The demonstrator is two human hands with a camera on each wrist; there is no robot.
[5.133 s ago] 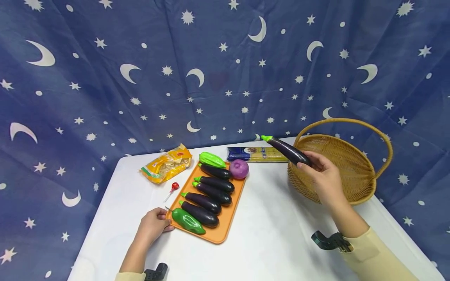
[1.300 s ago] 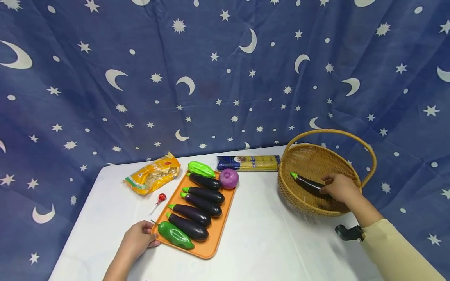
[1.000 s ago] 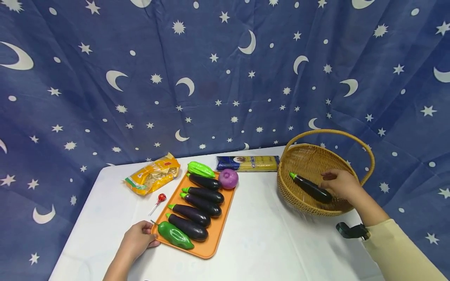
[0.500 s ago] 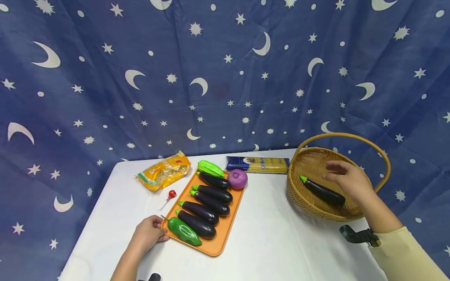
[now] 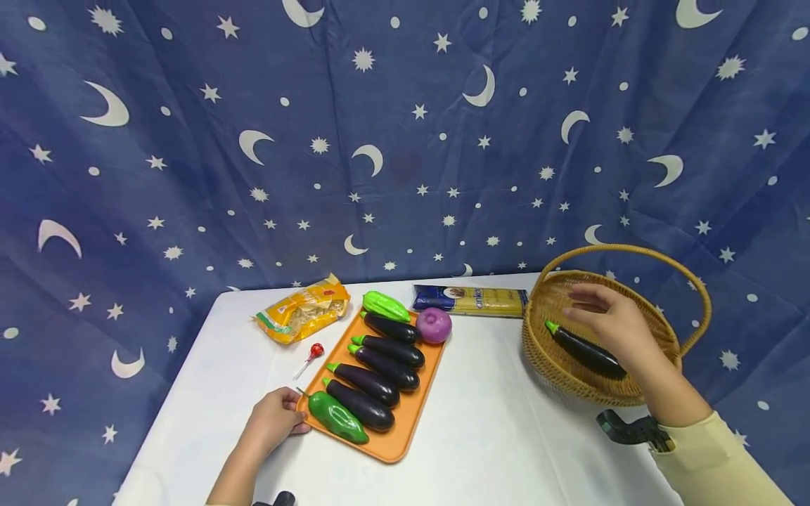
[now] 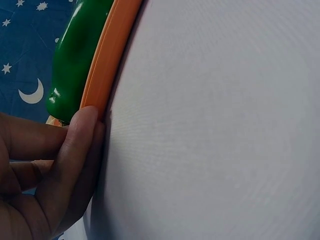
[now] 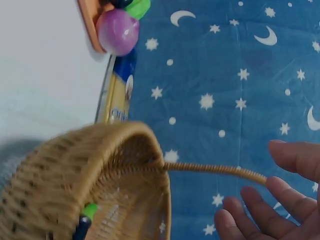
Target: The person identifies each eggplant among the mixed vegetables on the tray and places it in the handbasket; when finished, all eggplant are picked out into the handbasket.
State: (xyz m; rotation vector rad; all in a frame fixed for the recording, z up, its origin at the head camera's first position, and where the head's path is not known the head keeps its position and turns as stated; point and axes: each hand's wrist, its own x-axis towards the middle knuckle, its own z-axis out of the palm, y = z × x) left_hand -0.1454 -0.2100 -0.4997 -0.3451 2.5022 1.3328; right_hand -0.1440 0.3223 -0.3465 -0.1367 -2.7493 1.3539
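My left hand (image 5: pixel 273 422) pinches the near-left corner of an orange tray (image 5: pixel 405 439); in the left wrist view the thumb (image 6: pixel 82 125) lies on the tray's edge. A green pepper (image 5: pixel 337 417) rests beside that corner. Several eggplants (image 5: pixel 359 405) with green tips lie in a row on the tray, with a purple onion (image 5: pixel 434 325) and a light green vegetable (image 5: pixel 386 306) at its far end. My right hand (image 5: pixel 616 327) is over the wicker basket (image 5: pixel 544 369), fingers loose and holding nothing. One eggplant (image 5: pixel 585 350) lies inside the basket, partly behind that hand.
Behind the tray is a blue and yellow pasta packet (image 5: pixel 471 300), reaching to the basket's side. A yellow food bag (image 5: pixel 304 309) and a red lollipop (image 5: pixel 314 351) lie left of the tray. The basket's tall handle (image 5: pixel 633 247) arches upward. A starry blue curtain (image 5: pixel 405 140) hangs behind the table.
The right hand carried an eggplant to the basket, laid it inside and let go, then rose and drew back slightly leftward. The left hand has kept its hold on the tray corner.
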